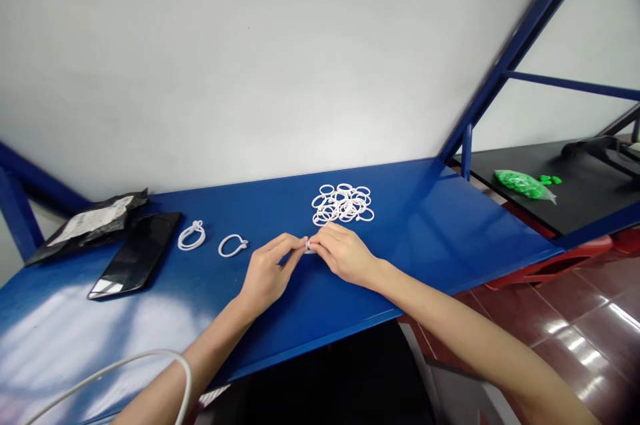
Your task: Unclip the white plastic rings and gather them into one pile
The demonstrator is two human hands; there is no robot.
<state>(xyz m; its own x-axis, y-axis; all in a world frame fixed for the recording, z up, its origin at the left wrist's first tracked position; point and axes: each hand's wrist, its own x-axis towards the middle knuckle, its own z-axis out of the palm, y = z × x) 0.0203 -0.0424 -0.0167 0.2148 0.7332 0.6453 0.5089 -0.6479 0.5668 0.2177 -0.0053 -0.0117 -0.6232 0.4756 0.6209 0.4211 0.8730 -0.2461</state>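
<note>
Between the fingertips of both hands is a small white ring (pixel 310 251), mostly covered by the fingers. My left hand (pixel 273 272) pinches it from the left, and my right hand (pixel 345 253) pinches it from the right, low over the blue table (pixel 280 205). Just beyond the right hand lies a heap of white rings (pixel 345 204). To the left of my left hand rests a single white ring with a small loop (pixel 233 246). Farther left, a few more white rings (pixel 191 236) lie stacked together.
A dark phone or tablet (pixel 137 255) and a black plastic package with a label (pixel 90 225) lie at the left. A white cable (pixel 125 362) crosses the lower left. On a black table (pixel 505 162) at right sits a bag of green pieces (pixel 525 184).
</note>
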